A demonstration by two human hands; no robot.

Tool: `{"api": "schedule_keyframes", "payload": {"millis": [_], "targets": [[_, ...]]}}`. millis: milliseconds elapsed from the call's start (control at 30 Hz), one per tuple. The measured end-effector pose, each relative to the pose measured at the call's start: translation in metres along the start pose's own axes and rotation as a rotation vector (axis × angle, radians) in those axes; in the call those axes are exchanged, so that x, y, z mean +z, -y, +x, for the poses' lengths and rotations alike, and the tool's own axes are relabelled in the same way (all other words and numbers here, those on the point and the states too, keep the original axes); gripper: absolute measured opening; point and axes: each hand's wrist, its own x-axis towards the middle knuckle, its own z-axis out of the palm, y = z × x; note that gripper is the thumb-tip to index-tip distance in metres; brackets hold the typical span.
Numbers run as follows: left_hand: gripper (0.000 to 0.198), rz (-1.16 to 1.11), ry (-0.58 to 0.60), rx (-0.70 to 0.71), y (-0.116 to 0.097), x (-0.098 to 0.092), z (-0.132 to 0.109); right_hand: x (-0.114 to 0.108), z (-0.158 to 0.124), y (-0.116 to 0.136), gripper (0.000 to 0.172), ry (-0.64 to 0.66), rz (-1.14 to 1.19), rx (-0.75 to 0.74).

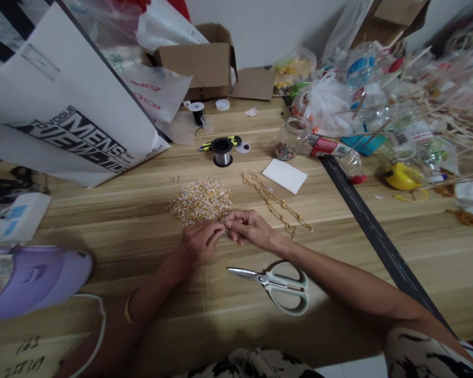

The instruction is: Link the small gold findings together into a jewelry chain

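Observation:
My left hand (200,239) and my right hand (249,227) meet over the middle of the table, fingertips pinched close together. Something tiny sits between them, too small to name. Right behind my fingers lies a heap of small gold and silver beads or findings (201,200). A gold beaded chain (274,202) is spread out beyond my right hand. Scissors (278,284) with pale green handles rest below my right wrist, blades partly apart, untouched.
A spool of silver wire (222,153) stands behind the heap, with yellow-black pliers (205,147) beside it. A jar of beads (289,139) and a white card (285,175) are at the back. A purple iron (43,283) stands left; plastic bottles (362,68) clutter the right.

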Motion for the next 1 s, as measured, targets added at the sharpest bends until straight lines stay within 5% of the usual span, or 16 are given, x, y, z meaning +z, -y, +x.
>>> {"api": "schedule_keyframes", "payload": {"millis": [367, 567, 1000], "targets": [[0.006, -0.015, 0.020, -0.150, -0.0019, -0.0053, 0.0025, 0.0038, -0.0017, 0.0023, 0.026, -0.021, 0.004, -0.033], [0.009, -0.097, 0.044, -0.283, -0.0055, -0.0049, 0.0035, 0.0027, -0.0033, -0.0027, 0.020, -0.043, -0.226, -0.198], [0.013, -0.354, 0.113, -0.554, -0.0038, -0.0077, 0.0066, -0.0047, -0.0043, -0.0032, 0.016, -0.042, -0.531, -0.315]]}}
